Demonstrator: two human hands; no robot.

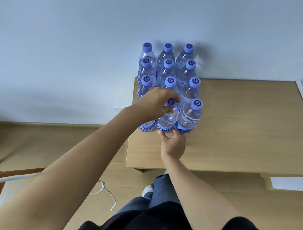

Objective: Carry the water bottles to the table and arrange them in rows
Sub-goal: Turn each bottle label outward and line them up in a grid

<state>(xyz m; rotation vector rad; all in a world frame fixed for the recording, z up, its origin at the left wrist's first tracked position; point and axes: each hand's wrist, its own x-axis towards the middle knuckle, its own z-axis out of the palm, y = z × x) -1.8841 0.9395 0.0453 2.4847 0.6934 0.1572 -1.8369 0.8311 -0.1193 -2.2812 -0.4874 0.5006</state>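
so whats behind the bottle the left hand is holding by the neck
Behind that bottle gripped by the left hand, three more bottles stand in a line toward the wall. Their lower bodies are hidden by the ones in front.

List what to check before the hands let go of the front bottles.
1. Left hand grips the neck of the front middle clear plastic bottle with the blue cap: ok.
2. Right hand touches that bottle's base with its fingertips: ok.
3. Front right blue-capped bottle stands upright beside it: ok.
4. Front left bottle upright and in line: cannot tell, the left hand hides most of it.
5. Three rows of three blue-capped bottles behind stand upright: ok.
6. Front row rests fully on the light wooden table, back from its near edge: ok.
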